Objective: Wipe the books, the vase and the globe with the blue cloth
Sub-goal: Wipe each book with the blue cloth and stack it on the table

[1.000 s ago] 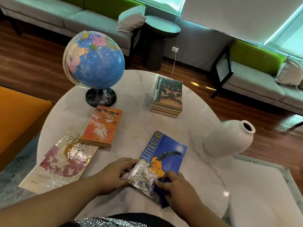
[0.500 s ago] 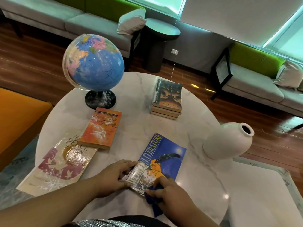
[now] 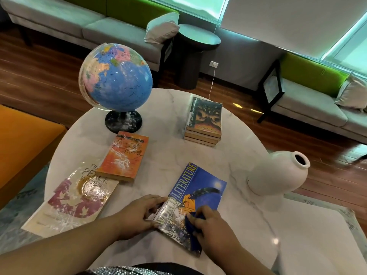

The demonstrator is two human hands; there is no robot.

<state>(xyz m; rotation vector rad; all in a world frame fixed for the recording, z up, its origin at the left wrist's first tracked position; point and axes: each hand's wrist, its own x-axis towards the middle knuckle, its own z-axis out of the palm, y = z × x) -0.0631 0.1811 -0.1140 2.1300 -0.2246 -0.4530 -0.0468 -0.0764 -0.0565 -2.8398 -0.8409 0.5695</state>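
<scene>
The pale book (image 3: 75,201), orange book (image 3: 125,155) and globe (image 3: 117,78) on the left look dusty, not wiped yet. The left hand (image 3: 139,213) lies flat on the edge of the blue book (image 3: 200,187); the right hand (image 3: 214,229) grips the blue cloth (image 3: 190,226) on its cover. The vase (image 3: 278,173) waits too.

Blue globe (image 3: 117,80) on speckled black base (image 3: 123,121), orange book (image 3: 123,155), white vase (image 3: 276,173), grey-veined white marble table (image 3: 168,124).

Glossy marble table (image 3: 164,159), matt ceramic vase (image 3: 276,175).
</scene>
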